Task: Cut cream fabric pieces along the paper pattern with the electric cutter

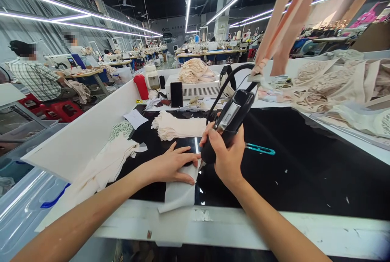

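My right hand (227,152) is wrapped round a black corded hand tool (233,111) with a silver lever on its side. The tool is tilted, its lower end close to the edge of a pale strip of cloth (179,193). Peach fabric strips (283,22) are tied near its upper end, where the black cord bends away. My left hand (175,164) lies flat, fingers spread, over the upper part of the strip, touching it beside the tool. Under and beyond those fingers is a glossy dark surface (190,144). The exact contact at the tool's tip is hard to see.
Folded cream cloth pieces (179,126) lie beyond my hands; another pile (105,162) is at left. Teal thread snips (260,148) rest right of the tool. Behind stand a white box (201,90), a phone (176,94) and a red bottle (140,87). A co-worker (35,71) sits left.
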`<act>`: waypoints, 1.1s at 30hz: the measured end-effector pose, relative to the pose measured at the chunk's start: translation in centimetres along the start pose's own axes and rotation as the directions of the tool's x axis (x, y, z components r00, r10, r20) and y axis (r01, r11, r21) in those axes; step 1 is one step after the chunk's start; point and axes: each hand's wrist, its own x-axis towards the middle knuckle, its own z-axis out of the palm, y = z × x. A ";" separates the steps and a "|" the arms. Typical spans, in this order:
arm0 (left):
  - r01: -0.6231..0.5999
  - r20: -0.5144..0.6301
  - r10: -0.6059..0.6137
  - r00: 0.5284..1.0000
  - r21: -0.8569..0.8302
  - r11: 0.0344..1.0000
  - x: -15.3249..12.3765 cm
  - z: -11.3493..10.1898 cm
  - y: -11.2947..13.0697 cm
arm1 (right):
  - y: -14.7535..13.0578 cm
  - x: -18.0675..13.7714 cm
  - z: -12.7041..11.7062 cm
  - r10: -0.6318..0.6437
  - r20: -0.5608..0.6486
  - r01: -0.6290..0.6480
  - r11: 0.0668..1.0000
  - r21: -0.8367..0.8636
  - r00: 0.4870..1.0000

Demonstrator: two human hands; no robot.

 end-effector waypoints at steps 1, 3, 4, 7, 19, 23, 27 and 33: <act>0.001 0.001 -0.001 1.000 0.001 1.000 0.0 0.0 0.0 | 0.0 0.0 0.0 0.000 0.001 0.000 1.000 -0.010 1.000; 0.005 0.007 -0.005 1.000 0.003 1.000 0.0 -0.1 0.0 | 0.0 0.0 0.0 0.003 0.001 -0.003 1.000 -0.023 1.000; 0.007 0.010 -0.007 1.000 0.003 1.000 0.0 -0.1 0.0 | 0.0 0.0 0.0 0.005 0.000 -0.005 1.000 -0.024 1.000; 0.009 0.014 -0.009 1.000 -0.003 1.000 0.0 -0.2 0.0 | -0.2 0.1 0.1 0.012 -0.011 -0.012 1.000 -0.002 1.000; -0.019 0.012 0.020 1.000 -0.019 1.000 0.0 -0.2 -0.3 | 0.0 -0.3 0.0 0.024 -0.007 -0.023 0.999 0.043 1.000; -0.014 0.011 0.014 1.000 -0.026 1.000 0.1 -0.1 -0.3 | 0.0 -0.4 0.1 0.019 0.009 -0.019 0.999 0.035 1.000; -0.009 0.005 0.009 1.000 -0.015 1.000 0.0 -0.2 -0.1 | 0.1 -0.4 0.0 0.013 0.012 -0.013 1.000 0.012 1.000; -0.004 -0.005 0.004 1.000 0.002 1.000 -0.8 -0.2 -0.2 | 0.3 -0.5 0.0 0.002 0.010 -0.002 1.000 0.009 1.000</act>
